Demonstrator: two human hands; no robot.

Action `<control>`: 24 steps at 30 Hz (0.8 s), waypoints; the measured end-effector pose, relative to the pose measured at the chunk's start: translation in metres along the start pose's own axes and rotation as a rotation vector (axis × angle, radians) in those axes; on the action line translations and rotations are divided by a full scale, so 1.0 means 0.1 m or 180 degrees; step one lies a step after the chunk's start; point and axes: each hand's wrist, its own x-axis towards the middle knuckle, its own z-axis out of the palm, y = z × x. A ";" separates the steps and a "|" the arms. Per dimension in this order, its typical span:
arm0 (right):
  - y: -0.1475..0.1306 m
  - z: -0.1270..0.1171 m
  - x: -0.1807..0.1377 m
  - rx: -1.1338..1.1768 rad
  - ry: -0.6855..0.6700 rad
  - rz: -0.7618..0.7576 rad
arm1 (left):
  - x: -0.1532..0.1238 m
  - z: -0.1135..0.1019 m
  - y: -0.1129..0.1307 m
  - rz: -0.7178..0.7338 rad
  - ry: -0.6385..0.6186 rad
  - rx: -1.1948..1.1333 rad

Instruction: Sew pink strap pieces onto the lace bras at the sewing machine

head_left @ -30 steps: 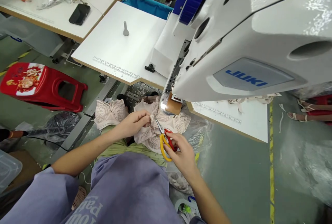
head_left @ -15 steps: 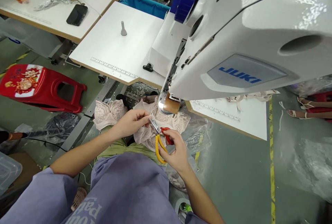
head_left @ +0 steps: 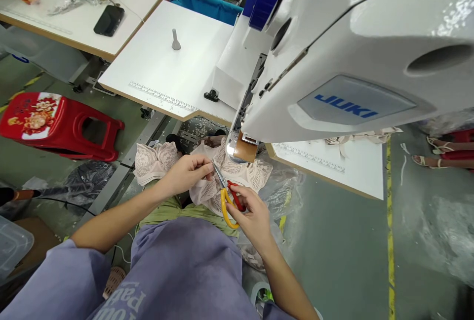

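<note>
My right hand [head_left: 254, 216] grips a pair of scissors [head_left: 223, 205] with one yellow and one red handle loop. The blades point up and left, and their tips come right to the fingertips of my left hand [head_left: 187, 174]. That hand is closed in a pinch; whatever is between thumb and forefinger is too small to make out. Under both hands a beige lace bra [head_left: 259, 174] lies across my lap, partly hidden by the hands and the machine's end. Another beige lace cup [head_left: 155, 159] shows left of my left hand; I cannot tell whether it joins the same piece.
A white JUKI sewing machine [head_left: 355, 88] looms close at the upper right, its metal arm end [head_left: 233, 149] just above the lace. White tabletops [head_left: 148, 58] flank it. A red stool [head_left: 74, 125] stands left. Beige strips [head_left: 355, 138] lie on the right table; another person's feet [head_left: 425, 161] show beyond.
The scissors have shifted slightly up and left, their tips now closer to my left fingertips, and the blades look narrower. My left hand stays nearly in place, still pinching.
</note>
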 end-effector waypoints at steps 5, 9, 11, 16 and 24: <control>0.05 -0.03 -0.07 0.0122 0.0165 0.0095 | 0.00 0.01 0.02 0.0009 0.0258 -0.0227; 0.22 -0.28 -0.18 -0.0068 0.0007 0.0259 | 0.00 -0.03 -0.04 0.0321 0.0587 0.0172; 0.35 -0.50 -0.19 -0.0317 -0.0056 0.0513 | 0.01 -0.06 -0.09 0.0428 0.0794 0.0563; 0.78 -1.14 0.26 -0.1473 0.0650 0.1170 | 0.08 -0.18 -0.07 0.0313 0.0515 0.1043; 0.97 -1.47 1.00 -0.2033 0.1282 0.0361 | 0.26 -0.33 0.10 0.0202 -0.0489 0.1652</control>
